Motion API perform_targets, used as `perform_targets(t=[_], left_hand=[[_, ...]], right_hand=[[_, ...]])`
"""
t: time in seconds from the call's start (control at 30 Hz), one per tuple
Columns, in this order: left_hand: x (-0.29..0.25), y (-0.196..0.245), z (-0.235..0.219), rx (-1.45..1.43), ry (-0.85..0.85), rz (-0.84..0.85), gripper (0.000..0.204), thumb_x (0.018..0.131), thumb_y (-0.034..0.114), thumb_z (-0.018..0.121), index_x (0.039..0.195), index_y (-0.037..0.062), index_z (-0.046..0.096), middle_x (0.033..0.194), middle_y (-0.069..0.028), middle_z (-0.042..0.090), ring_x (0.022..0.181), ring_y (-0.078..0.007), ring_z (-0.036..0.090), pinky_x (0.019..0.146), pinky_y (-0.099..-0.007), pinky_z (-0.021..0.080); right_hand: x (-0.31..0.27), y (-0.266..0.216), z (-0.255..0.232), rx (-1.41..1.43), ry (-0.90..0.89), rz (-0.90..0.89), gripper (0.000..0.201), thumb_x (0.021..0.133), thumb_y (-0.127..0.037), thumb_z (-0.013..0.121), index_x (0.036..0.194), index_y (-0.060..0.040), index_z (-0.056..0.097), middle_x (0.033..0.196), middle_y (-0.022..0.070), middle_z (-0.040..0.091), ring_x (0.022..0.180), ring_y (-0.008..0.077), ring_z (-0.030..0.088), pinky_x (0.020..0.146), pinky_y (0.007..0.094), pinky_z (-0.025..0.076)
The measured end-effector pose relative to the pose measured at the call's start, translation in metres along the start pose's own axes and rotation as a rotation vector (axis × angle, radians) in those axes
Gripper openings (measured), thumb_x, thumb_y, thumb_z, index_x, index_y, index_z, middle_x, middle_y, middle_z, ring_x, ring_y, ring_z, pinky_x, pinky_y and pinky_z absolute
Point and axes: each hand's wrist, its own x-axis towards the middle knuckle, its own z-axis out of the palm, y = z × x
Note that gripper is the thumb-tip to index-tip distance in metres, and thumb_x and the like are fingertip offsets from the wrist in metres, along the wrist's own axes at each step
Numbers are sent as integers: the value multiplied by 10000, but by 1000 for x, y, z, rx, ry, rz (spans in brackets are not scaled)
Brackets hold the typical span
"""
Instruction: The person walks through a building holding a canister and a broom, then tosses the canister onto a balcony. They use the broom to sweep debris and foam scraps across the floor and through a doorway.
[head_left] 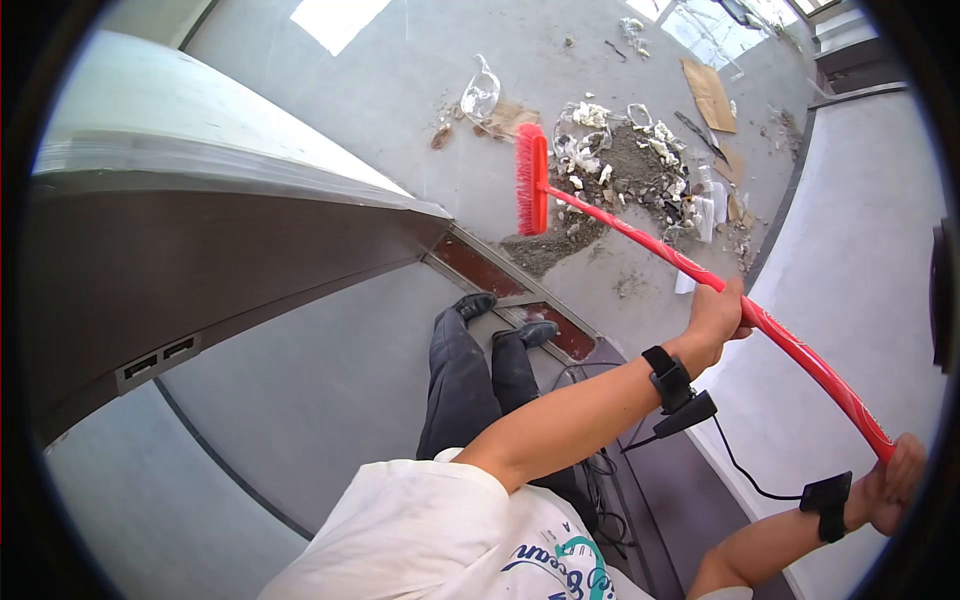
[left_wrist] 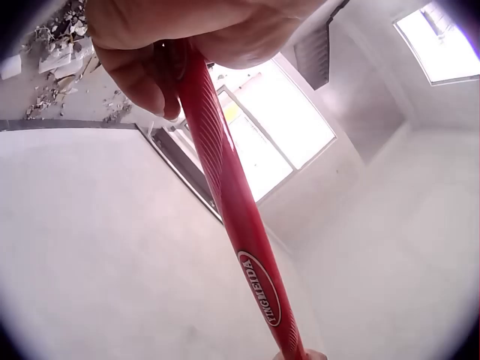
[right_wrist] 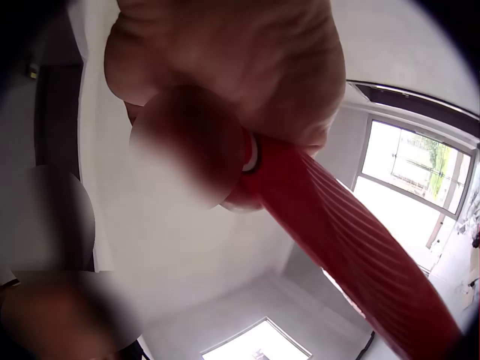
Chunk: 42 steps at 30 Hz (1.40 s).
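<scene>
Grips broom (head_left: 665, 250) mid-handle with left hand (head_left: 716, 312), near the end with right hand (head_left: 895, 484); holds brush (head_left: 539, 185) beside rubble (head_left: 635, 165), near the floor (head_left: 400, 110) edge at the threshold (head_left: 470, 262). Probably sweeping; calls for nudging stray grit (head_left: 545, 248) inward.

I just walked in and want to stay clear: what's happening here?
A person grips a red broom, left hand partway along the handle, right hand near its end. The broom head is beside a pile of rubble on the floor; I can't tell whether it touches down.
</scene>
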Motion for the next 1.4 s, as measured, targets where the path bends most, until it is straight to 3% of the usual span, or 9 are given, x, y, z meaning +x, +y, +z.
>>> perform_targets(t=[0.37, 0.53, 0.6, 0.77, 0.8, 1.13, 1.17, 1.23, 1.4], left_hand=[[-13, 12, -36, -471, -72, -56, 209, 879, 243, 443, 773, 78, 514, 751, -61, 608, 682, -169, 613, 636, -299, 532], [69, 27, -114, -643, 66, -39, 155, 825, 193, 457, 704, 99, 482, 647, -30, 563, 574, -152, 581, 525, -268, 509], [86, 47, -132, -512, 52, -12, 165, 816, 195, 457, 673, 112, 465, 575, -15, 523, 482, -137, 526, 436, -254, 466], [68, 51, -82, -360, 25, -30, 244, 821, 258, 431, 634, 110, 478, 567, -22, 529, 460, -134, 504, 401, -257, 416], [59, 46, -73, -331, -45, -30, 264, 826, 269, 426, 641, 99, 504, 588, -33, 549, 475, -137, 517, 426, -264, 434], [2, 22, -55, -543, -132, -128, 263, 886, 295, 413, 792, 75, 524, 739, -66, 606, 668, -170, 606, 675, -304, 518], [4, 20, -64, -591, -100, -131, 250, 885, 288, 414, 788, 82, 518, 733, -59, 601, 677, -168, 607, 688, -306, 516], [9, 20, -84, -647, -24, -71, 210, 852, 253, 444, 713, 104, 493, 647, -22, 569, 573, -147, 579, 561, -283, 514], [39, 59, -151, -446, 121, -1, 194, 819, 230, 472, 649, 137, 471, 546, -4, 505, 472, -131, 521, 427, -260, 455]], right_hand=[[149, 67, 67, 503, -506, 117, 338, 837, -286, 527, 591, -118, 367, 487, 5, 375, 395, 108, 353, 421, 255, 358], [143, 133, 120, 283, -475, 245, 266, 830, -251, 517, 648, -128, 367, 532, 8, 407, 435, 102, 409, 489, 221, 386], [136, 139, 170, 187, -514, 147, 322, 818, -270, 494, 583, -137, 318, 442, -25, 310, 361, 76, 312, 425, 219, 326], [113, 101, 86, 102, -153, 147, 298, 811, -248, 502, 581, -141, 346, 440, -23, 357, 348, 68, 367, 415, 197, 358], [137, 83, 137, 264, -412, 162, 329, 844, -247, 467, 576, -110, 335, 474, 14, 354, 395, 112, 335, 406, 265, 335], [180, 64, 126, 422, -571, 221, 329, 858, -230, 483, 580, -101, 364, 460, 8, 372, 375, 112, 366, 418, 256, 394], [165, 80, 170, 638, -199, 72, 322, 849, -219, 486, 577, -98, 364, 457, 10, 376, 366, 114, 365, 406, 256, 394], [187, 91, 166, 415, -725, 279, 301, 816, -183, 501, 566, -91, 361, 449, 14, 392, 343, 117, 366, 367, 249, 381], [124, 130, 185, 255, -498, 94, 305, 748, -222, 590, 554, -140, 368, 429, -36, 434, 329, 53, 414, 382, 177, 393]])
